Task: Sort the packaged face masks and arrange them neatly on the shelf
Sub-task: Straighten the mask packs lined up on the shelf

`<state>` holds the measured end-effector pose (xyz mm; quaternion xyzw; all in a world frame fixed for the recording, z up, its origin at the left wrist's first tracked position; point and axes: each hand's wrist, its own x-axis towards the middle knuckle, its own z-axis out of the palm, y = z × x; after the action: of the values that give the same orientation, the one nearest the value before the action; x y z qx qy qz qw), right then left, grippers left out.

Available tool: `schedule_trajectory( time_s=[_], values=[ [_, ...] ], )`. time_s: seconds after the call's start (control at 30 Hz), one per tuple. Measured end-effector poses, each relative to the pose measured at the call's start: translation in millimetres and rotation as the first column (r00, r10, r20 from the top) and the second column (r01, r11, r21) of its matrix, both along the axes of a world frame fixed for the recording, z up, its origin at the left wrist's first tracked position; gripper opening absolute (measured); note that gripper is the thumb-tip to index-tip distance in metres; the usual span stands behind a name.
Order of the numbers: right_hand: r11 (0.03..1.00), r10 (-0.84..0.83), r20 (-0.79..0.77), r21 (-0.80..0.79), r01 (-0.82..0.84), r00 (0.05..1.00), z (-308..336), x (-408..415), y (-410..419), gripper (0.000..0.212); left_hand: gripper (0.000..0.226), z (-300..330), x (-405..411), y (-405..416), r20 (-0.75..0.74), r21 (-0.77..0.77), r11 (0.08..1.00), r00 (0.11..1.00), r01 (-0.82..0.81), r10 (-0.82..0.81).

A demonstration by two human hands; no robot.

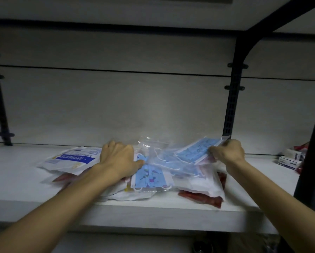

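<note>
Hands first: the left hand (119, 158) lies palm down on the heap, fingers bent over its far side and thumb pressed against the patterned light-blue face mask in a clear plastic sleeve (150, 177); whether those fingers actually grip anything is hard to tell, since they curl out of sight. The right hand (228, 152) pinches the right end of a plain blue pleated mask in a clear wrapper (198, 151), which is lifted and tilted above the pile. Between the two hands sits a crumpled clear plastic bag with white ear loops (158, 157). Under the left forearm and to its left lies a white pouch with a blue printed label (70, 158). At the front right of the heap, a dark red flat packet (201, 198) pokes out from beneath a white packet (198, 185). All of it rests on the white shelf board (16, 179) in front of a pale grey back panel (116, 103). Black metal uprights (232, 99) frame the bay, and small white boxes (289, 161) sit well apart at the far right.
</note>
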<state>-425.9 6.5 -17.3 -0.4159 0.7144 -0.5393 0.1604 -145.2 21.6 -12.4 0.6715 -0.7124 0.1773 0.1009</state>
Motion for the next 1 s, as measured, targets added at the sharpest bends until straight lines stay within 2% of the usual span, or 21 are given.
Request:
schedule_trajectory(
  time_s=[0.1, 0.2, 0.3, 0.5, 0.57, 0.67, 0.9, 1.0],
  values=[
    [0.999, 0.035, -0.083, -0.009, -0.036, 0.996, -1, 5, 1, 0.043, 0.049, -1, 0, 0, -0.064, -0.021, 1.0, 0.998, 0.013, -0.014],
    [0.999, -0.011, -0.34, -0.046, -0.005, 0.94, -2, 9, 1, 0.04, 0.033, -4, 1, 1, -0.167, -0.076, 0.995, 0.983, 0.063, -0.075],
    [0.985, -0.004, -0.403, -0.159, -0.066, 0.915, -2, 11, 0, 0.04, 0.023, -2, 2, 3, -0.29, -0.117, 0.988, 0.948, 0.102, -0.132],
    [0.898, 0.142, -0.203, -0.384, -0.213, 0.969, 12, 19, 7, 0.042, 0.017, 15, 13, 11, -0.388, -0.265, 0.959, 0.9, 0.1, -0.201],
    [0.889, 0.171, -0.153, -0.402, -0.22, 0.973, 20, 22, 10, 0.041, 0.017, 21, 20, 13, -0.43, -0.315, 0.946, 0.879, 0.07, -0.208],
    [0.899, 0.208, -0.099, -0.373, -0.231, 0.973, 30, 25, 13, 0.028, 0.018, 26, 31, 17, -0.505, -0.38, 0.925, 0.834, 0.015, -0.221],
    [0.806, 0.429, -0.052, -0.428, -0.408, 0.902, 43, 48, 35, 0.021, 0.021, 14, 49, 44, -0.631, -0.538, 0.842, 0.678, -0.033, -0.377],
    [0.754, 0.522, -0.054, -0.437, -0.49, 0.851, 49, 60, 50, 0.017, 0.026, 7, 55, 56, -0.629, -0.566, 0.823, 0.672, -0.049, -0.392]
  ],
)
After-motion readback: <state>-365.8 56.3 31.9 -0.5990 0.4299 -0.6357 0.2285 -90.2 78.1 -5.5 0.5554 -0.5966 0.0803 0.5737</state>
